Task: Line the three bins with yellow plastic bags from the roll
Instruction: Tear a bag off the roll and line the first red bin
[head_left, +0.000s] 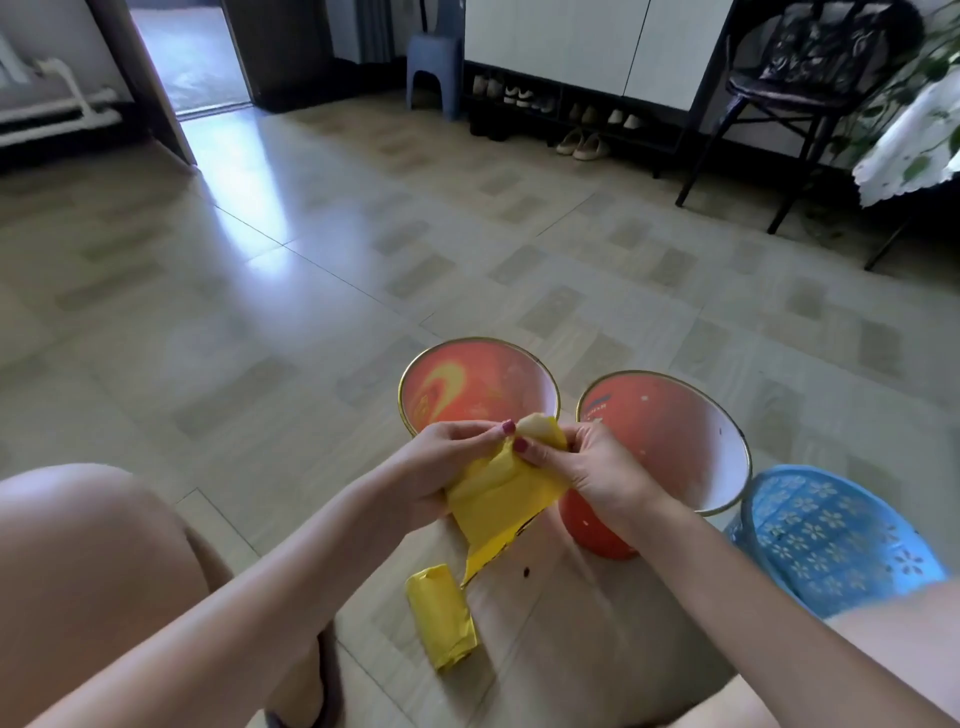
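Both hands hold a folded yellow plastic bag (506, 488) in front of me, above the floor. My left hand (441, 462) grips its left side and my right hand (592, 467) pinches its top edge. The bag's lower end hangs down to the yellow roll (441, 616) lying on the floor. Two orange bins with gold rims stand just beyond my hands: the left one (478, 384) and the right one (670, 415), both unlined. A blue perforated bin (831, 530) stands at the right, also unlined.
My knees frame the view at the lower left and lower right, with a slipper (317, 686) near the bottom. Farther back are a blue stool (434, 62), a shoe rack (566, 111), a black chair (800, 88) and an open doorway (192, 57). Tiled floor lies beyond the bins.
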